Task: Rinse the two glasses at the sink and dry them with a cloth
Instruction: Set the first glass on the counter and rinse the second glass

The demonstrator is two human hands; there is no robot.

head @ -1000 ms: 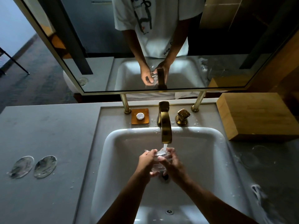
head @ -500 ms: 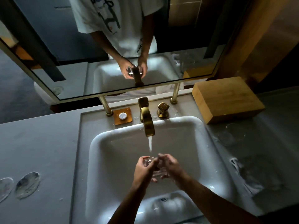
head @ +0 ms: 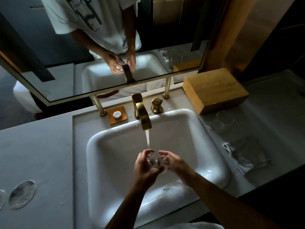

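Observation:
A clear glass (head: pixel 154 161) lies tilted over the white sink (head: pixel 102 156), just below the water stream (head: pixel 147 138) running from the gold faucet (head: pixel 142 113). My left hand (head: pixel 145 167) wraps around its side. My right hand (head: pixel 171 161) touches its base end, fingers spread. A second clear glass (head: pixel 222 120) stands on the counter right of the sink. A white cloth (head: pixel 242 156) lies crumpled on the counter in front of that glass.
A wooden box (head: pixel 214 90) sits at the back right. A gold tap handle (head: pixel 156 104) and a soap dish (head: pixel 117 114) flank the faucet. Two round coasters (head: pixel 22 194) lie on the left counter. A mirror (head: pixel 99 47) hangs behind.
The camera view shifted right and down. My hands drew the glass toward me, lower in the basin, so the stream now falls just behind it.

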